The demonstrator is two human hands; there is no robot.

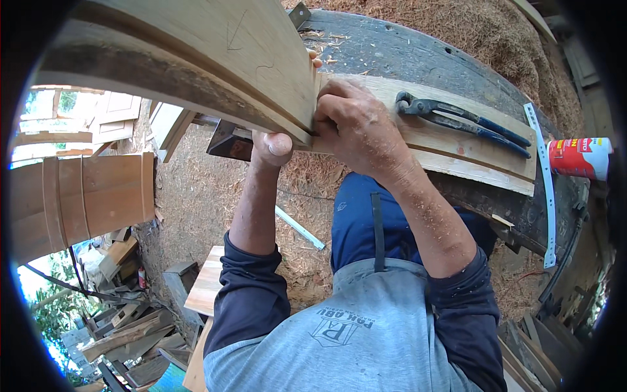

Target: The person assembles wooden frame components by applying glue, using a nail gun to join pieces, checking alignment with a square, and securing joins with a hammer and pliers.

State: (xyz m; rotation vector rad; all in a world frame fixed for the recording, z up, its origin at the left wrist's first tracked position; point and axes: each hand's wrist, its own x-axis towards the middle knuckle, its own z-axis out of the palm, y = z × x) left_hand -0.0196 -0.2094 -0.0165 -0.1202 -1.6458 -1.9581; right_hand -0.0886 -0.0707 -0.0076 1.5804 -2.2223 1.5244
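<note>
A thick pale wooden board [261, 59] with a grooved edge and a pencilled arrow rises at the upper left, its lower end at a second board [431, 138] lying on the bench. My left hand [269, 147] grips the raised board near that end, thumb on the near side and fingertips showing past the far edge. At the corner where the boards meet, my right hand [356, 121] is closed in a pinch. Whatever it holds, if anything, is hidden by the fingers. Pincers [409, 104] with blue handles lie on the flat board, right of my right hand.
The dark workbench [398, 52] carries wood shavings. At its right are a perforated white strip [547, 196] and a red-and-white can [578, 157] on its side. Scrap wood [130, 336] is heaped at lower left; shavings cover the ground [196, 196].
</note>
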